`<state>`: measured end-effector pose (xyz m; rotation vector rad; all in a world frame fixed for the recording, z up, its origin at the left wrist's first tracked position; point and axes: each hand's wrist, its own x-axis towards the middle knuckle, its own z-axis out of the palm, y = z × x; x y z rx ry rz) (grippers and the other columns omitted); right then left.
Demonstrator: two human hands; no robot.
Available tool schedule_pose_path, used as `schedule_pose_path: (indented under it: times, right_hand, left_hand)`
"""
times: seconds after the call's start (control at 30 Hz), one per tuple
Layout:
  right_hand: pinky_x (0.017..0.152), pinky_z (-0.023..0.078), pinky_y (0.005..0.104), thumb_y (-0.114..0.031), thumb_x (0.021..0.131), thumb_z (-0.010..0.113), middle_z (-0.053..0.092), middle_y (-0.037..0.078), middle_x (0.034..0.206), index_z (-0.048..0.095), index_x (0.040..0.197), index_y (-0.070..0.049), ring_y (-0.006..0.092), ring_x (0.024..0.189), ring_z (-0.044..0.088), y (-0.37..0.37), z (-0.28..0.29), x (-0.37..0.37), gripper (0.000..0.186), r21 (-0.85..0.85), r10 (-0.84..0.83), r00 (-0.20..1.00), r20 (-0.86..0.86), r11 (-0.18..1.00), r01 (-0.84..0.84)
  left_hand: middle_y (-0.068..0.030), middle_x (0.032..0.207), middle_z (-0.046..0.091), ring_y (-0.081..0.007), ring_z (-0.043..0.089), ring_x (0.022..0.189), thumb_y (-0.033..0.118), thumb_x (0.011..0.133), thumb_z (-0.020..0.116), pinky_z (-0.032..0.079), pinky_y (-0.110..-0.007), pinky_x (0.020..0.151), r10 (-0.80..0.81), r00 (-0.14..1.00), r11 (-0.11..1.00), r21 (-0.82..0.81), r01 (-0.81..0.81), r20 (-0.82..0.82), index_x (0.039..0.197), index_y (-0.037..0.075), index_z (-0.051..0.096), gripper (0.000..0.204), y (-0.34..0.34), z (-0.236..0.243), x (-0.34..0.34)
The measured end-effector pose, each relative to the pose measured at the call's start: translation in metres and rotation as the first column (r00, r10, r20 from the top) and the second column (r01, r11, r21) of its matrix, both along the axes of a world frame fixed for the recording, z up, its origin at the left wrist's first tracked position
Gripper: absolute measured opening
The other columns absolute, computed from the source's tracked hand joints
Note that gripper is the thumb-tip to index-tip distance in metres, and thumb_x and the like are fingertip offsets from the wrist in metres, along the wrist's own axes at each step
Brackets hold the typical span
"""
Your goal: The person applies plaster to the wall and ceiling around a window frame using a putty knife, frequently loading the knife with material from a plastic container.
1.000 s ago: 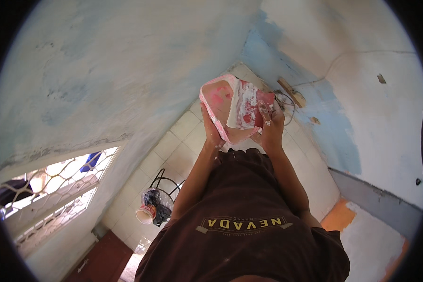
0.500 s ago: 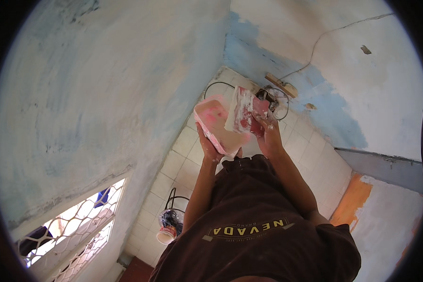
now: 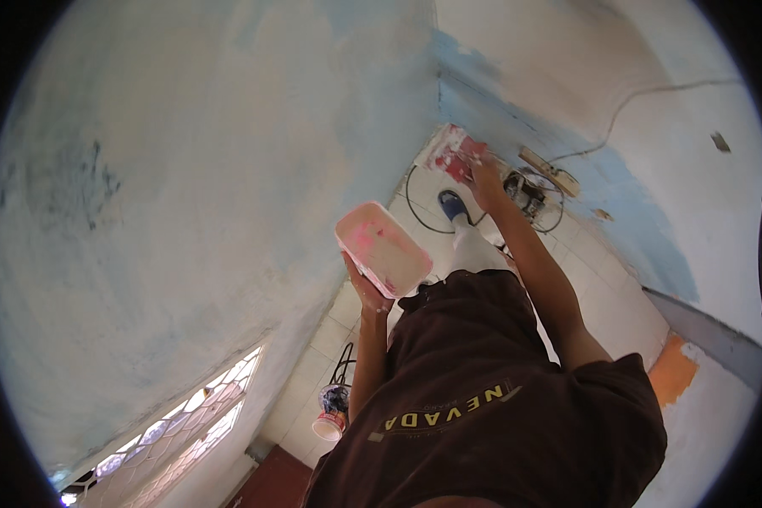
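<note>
My left hand holds a pink rectangular tub from beside and below, with pale, creamy paste and pink smears inside. My right hand is out ahead, closed on a red flat scraper coated with white paste, near the corner between the patchy pale-blue left wall and the right wall. Whether the scraper touches a wall, I cannot tell. Beneath it my foot in a dark sandal stands on the tiled floor.
A looped black cable and a wooden board with clutter lie at the corner. A small bucket sits on the floor beside the left wall, below a grilled window. A dark red door-like panel is at the bottom.
The scraper has come away from the tub and moved forward with my right hand. The tub has moved down and left in my left hand. My foot has come into view.
</note>
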<state>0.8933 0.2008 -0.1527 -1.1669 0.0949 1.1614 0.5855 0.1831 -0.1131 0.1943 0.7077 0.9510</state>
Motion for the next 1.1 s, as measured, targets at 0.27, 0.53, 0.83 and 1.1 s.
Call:
schedule_pose_path:
  times: [0.27,0.53,0.83,1.1]
  right_hand:
    - [0.079,0.065,0.0377,-0.004,0.098,0.058,0.065,0.013,0.092,0.062,0.099,0.003,0.0222,0.074,0.066,0.273,-0.037,0.083,0.008,0.148,0.130,0.959,0.253,0.974,-0.171]
    - [0.065,0.054,0.0307,-0.018,0.102,0.057,0.072,0.009,0.088,0.072,0.103,-0.002,0.0169,0.076,0.069,0.218,0.070,0.135,0.022,0.103,0.079,0.892,0.444,0.985,-0.138]
    - [0.071,0.053,0.0419,-0.005,0.094,0.062,0.071,0.019,0.093,0.065,0.106,0.004,0.0336,0.079,0.069,0.235,-0.015,-0.031,0.015,-0.024,0.049,0.532,0.845,0.998,-0.054]
    - [0.082,0.056,0.0386,-0.010,0.103,0.055,0.075,0.017,0.099,0.067,0.118,0.000,0.0300,0.095,0.074,0.147,-0.010,-0.011,0.021,0.189,0.079,0.665,0.743,0.928,-0.322]
  left_hand:
    - [-0.0066,0.145,0.055,-0.0292,0.054,0.132,0.062,0.105,0.040,0.046,-0.052,0.111,-0.006,1.000,1.000,0.012,0.006,-0.030,0.151,0.015,0.043,0.066,0.067,0.029,0.081]
    - [-0.0064,0.144,0.055,-0.0299,0.054,0.131,0.062,0.105,0.041,0.046,-0.053,0.111,0.146,0.989,0.989,0.015,-0.146,-0.017,0.151,0.016,0.043,0.065,0.076,0.035,0.126]
    - [-0.0090,0.148,0.053,-0.0324,0.052,0.134,0.064,0.104,0.041,0.044,-0.054,0.113,0.200,0.978,0.980,0.014,-0.200,-0.063,0.153,0.014,0.041,0.070,0.084,0.026,0.120]
    - [-0.0080,0.147,0.053,-0.0331,0.053,0.133,0.061,0.104,0.044,0.045,-0.056,0.112,0.251,0.967,0.968,0.035,-0.250,-0.042,0.152,0.016,0.041,0.066,0.074,0.025,0.090]
